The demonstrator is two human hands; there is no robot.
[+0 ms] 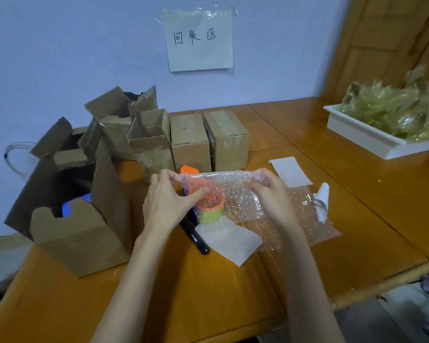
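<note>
Both forearms come in from the near edge of the table [233,280], meeting mid-surface. Big torn-open cardboard box [84,238] toward the left edge, more opened boxes piled behind it. White tray [364,139] of yellowish plastic bags at the far right corner. Two sealed boxes [229,139] toward the far edge, just behind the hands.

Bubble wrap sheet [235,191] is held up mid-table. Left hand [164,201] pinches its upper left edge, thumb laid over the front. Right hand [270,194] is curled round the upper right edge. Both hands are clamped on the wrap.

Orange-and-green cup [209,214] stands under the sheet's left part, half veiled by it. Black marker [196,240] lies just beside the cup.

Judgement: the wrap is light, limp and slick, so it will sag and slide. Best held by its edges or corners, pulled taut. The cup looks like light, stiff plastic that tips easily; steady it by the wall while wrapping.
</note>
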